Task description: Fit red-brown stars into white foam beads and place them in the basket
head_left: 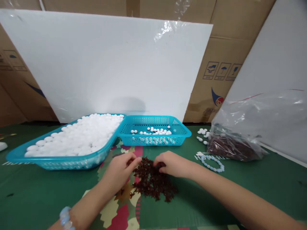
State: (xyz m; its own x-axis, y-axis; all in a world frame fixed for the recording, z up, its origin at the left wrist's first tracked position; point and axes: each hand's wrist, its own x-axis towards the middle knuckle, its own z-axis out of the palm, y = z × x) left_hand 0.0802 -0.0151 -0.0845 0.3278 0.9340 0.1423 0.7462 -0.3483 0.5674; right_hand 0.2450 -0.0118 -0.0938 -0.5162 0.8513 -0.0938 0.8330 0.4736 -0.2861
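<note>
In the head view, a pile of dark red-brown pieces [153,180] is seen near the front edge of the tabletop [251,185], at its middle. The left hand [120,171] is laid on the pile's left rim, its fingertips pressed together on a few pieces. The right hand [174,164] is curled over the pile's upper right, fingers bent into it; whether a piece is pinched cannot be told.

Just behind the hands, a large blue basket [55,159] heaped with white pebbles [81,135] is set toward the left edge, touching a smaller blue basket [177,135] that is thinly filled. Open green cloth is left to the right of the pile, where a pale bead bracelet [212,161] lies. A clear plastic bag [240,142] of dark pieces is kept at the right edge. White boards [107,64] and cardboard boxes [216,70] close off the back.
</note>
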